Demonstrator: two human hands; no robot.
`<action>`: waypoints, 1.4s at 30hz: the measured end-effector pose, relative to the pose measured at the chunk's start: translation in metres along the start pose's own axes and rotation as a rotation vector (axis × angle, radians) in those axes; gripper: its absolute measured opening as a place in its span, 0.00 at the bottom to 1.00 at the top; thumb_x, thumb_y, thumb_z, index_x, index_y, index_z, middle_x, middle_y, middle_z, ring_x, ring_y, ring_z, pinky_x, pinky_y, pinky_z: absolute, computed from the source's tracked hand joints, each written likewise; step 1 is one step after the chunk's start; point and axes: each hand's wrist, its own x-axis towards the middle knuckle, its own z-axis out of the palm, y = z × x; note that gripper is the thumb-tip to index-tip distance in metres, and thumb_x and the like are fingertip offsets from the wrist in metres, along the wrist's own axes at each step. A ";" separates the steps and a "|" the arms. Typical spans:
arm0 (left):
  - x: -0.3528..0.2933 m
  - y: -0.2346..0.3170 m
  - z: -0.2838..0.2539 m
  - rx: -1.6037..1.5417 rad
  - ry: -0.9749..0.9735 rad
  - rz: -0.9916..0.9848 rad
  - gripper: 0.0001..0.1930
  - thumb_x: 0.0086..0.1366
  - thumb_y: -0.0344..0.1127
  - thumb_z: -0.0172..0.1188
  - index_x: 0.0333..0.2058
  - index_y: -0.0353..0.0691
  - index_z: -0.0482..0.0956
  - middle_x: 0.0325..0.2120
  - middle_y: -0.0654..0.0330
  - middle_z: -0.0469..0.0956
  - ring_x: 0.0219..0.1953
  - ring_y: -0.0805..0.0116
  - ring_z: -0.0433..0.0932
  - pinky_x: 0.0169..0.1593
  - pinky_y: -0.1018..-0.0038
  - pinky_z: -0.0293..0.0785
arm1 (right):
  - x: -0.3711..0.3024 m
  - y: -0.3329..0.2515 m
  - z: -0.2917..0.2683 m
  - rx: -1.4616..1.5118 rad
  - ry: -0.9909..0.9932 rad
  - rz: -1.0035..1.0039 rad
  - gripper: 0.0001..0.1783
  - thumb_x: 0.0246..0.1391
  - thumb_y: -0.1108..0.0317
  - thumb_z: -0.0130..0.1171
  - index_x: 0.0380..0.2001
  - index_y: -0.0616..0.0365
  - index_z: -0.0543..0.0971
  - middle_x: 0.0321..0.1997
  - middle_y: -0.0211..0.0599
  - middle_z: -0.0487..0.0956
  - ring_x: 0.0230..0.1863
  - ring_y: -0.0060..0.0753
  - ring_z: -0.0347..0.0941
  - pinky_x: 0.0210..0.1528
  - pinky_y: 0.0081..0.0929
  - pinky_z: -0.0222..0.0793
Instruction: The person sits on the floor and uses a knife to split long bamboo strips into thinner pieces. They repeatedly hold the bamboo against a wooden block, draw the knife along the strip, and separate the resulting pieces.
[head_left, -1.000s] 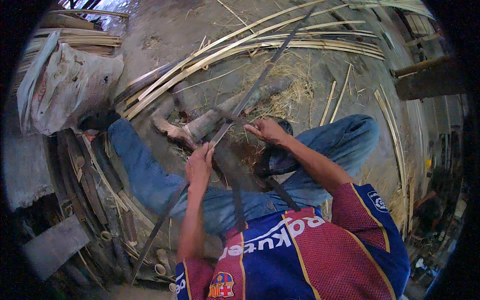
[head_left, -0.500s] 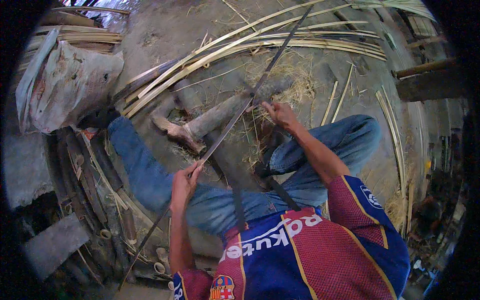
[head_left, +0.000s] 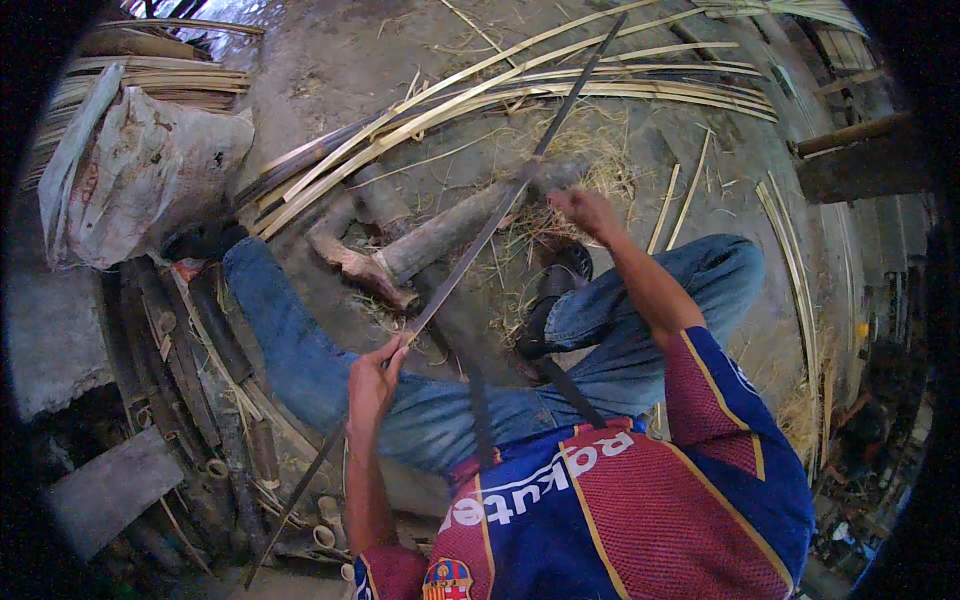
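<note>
On the littered floor [head_left: 345,75], a log [head_left: 432,243], shavings [head_left: 602,135] and pale strips [head_left: 670,93] are lying around and below a slanting dark strip [head_left: 471,254].
Long, narrow and nearly straight, it is passing above the log and through the left hand [head_left: 377,377], whose fingers are pinching it; the right hand [head_left: 592,214] is hovering nearby, its grip too blurred to tell.

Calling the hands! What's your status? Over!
Left hand gripping dark strip. Right hand near strip, grip blurred. Strip slants over log, pale shavings around its far end.
</note>
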 end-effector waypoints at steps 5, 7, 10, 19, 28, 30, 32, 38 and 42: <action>-0.005 -0.002 0.002 -0.093 0.089 0.137 0.14 0.68 0.40 0.57 0.49 0.44 0.81 0.40 0.49 0.81 0.42 0.49 0.81 0.44 0.66 0.75 | 0.045 0.075 -0.038 0.391 0.205 0.604 0.47 0.59 0.28 0.37 0.19 0.68 0.77 0.18 0.51 0.77 0.19 0.45 0.75 0.27 0.44 0.71; -0.006 0.015 -0.004 -0.038 0.151 0.202 0.14 0.69 0.40 0.55 0.45 0.40 0.82 0.36 0.50 0.83 0.37 0.49 0.82 0.41 0.64 0.75 | 0.051 0.066 -0.056 0.543 0.356 0.632 0.45 0.60 0.30 0.39 0.16 0.65 0.75 0.14 0.45 0.74 0.16 0.39 0.74 0.24 0.40 0.69; -0.002 0.061 -0.025 0.136 0.039 0.085 0.18 0.71 0.43 0.51 0.36 0.34 0.82 0.21 0.54 0.80 0.23 0.58 0.78 0.31 0.65 0.71 | 0.043 0.081 -0.033 0.674 0.586 0.630 0.41 0.61 0.32 0.43 0.13 0.61 0.71 0.11 0.37 0.70 0.15 0.32 0.71 0.21 0.34 0.67; 0.076 -0.006 -0.001 -0.311 -0.318 -0.045 0.26 0.72 0.51 0.48 0.24 0.34 0.79 0.11 0.64 0.68 0.16 0.74 0.67 0.23 0.72 0.63 | -0.012 -0.052 -0.027 0.375 0.091 0.122 0.38 0.60 0.34 0.49 0.17 0.62 0.75 0.12 0.39 0.71 0.17 0.34 0.72 0.22 0.36 0.65; 0.067 -0.027 0.013 -0.167 -0.167 0.016 0.25 0.72 0.51 0.47 0.23 0.36 0.77 0.12 0.60 0.69 0.16 0.70 0.68 0.24 0.68 0.64 | -0.113 -0.137 0.019 0.364 -0.423 -0.372 0.35 0.56 0.32 0.52 0.23 0.57 0.81 0.21 0.50 0.78 0.26 0.52 0.77 0.33 0.44 0.72; 0.059 -0.026 0.010 -0.092 -0.159 -0.004 0.25 0.72 0.50 0.47 0.22 0.36 0.76 0.12 0.60 0.69 0.16 0.70 0.68 0.24 0.68 0.64 | -0.082 -0.102 0.021 0.422 -0.506 -0.074 0.34 0.59 0.38 0.54 0.21 0.63 0.80 0.15 0.53 0.73 0.16 0.49 0.72 0.25 0.45 0.67; 0.056 -0.024 0.013 -0.086 -0.164 0.003 0.25 0.71 0.50 0.48 0.22 0.36 0.76 0.12 0.61 0.69 0.16 0.70 0.68 0.25 0.68 0.64 | -0.047 -0.052 0.026 0.203 -0.194 0.232 0.35 0.58 0.39 0.55 0.16 0.64 0.78 0.14 0.52 0.73 0.16 0.47 0.72 0.25 0.44 0.67; 0.055 -0.026 0.001 -0.155 -0.208 -0.015 0.24 0.71 0.49 0.50 0.22 0.37 0.76 0.12 0.63 0.68 0.16 0.72 0.66 0.24 0.70 0.62 | -0.063 -0.062 0.014 0.181 -0.209 -0.220 0.37 0.56 0.35 0.54 0.19 0.63 0.78 0.16 0.51 0.73 0.18 0.51 0.71 0.26 0.46 0.66; 0.042 -0.029 -0.005 -0.162 -0.234 -0.050 0.25 0.72 0.50 0.49 0.22 0.37 0.75 0.11 0.66 0.67 0.16 0.75 0.65 0.23 0.73 0.61 | -0.036 -0.056 0.001 0.248 -0.210 0.114 0.38 0.55 0.32 0.52 0.19 0.63 0.78 0.15 0.51 0.72 0.19 0.51 0.72 0.27 0.45 0.66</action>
